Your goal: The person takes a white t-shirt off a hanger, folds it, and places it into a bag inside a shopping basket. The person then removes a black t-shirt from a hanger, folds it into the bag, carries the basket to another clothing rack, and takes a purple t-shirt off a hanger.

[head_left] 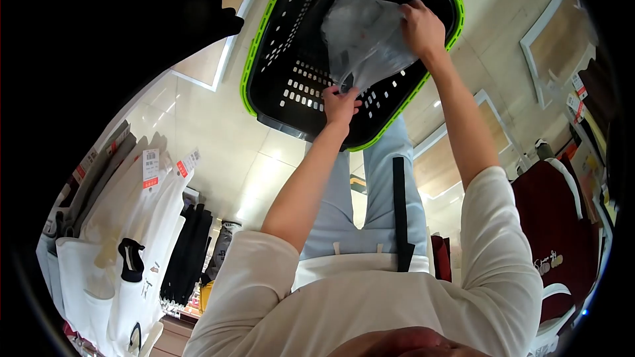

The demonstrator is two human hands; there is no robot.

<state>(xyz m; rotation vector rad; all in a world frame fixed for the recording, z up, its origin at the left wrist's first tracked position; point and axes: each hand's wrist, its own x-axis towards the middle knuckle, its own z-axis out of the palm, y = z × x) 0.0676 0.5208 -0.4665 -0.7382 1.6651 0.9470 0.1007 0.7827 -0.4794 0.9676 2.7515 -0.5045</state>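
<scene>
A clear, crumpled plastic bag is inside a black shopping basket with a bright green rim. My left hand pinches the bag's near edge, over the basket's slotted wall. At the bag's right side, my right hand is closed on its gathered plastic, close to the green rim. The film is stretched between both hands. Some pale shape shows through the plastic, but what it is cannot be made out.
White garments with price tags hang at the left, beside black garments. Dark red clothing hangs at the right. Wood-coloured panels with white frames lie around the pale tiled floor.
</scene>
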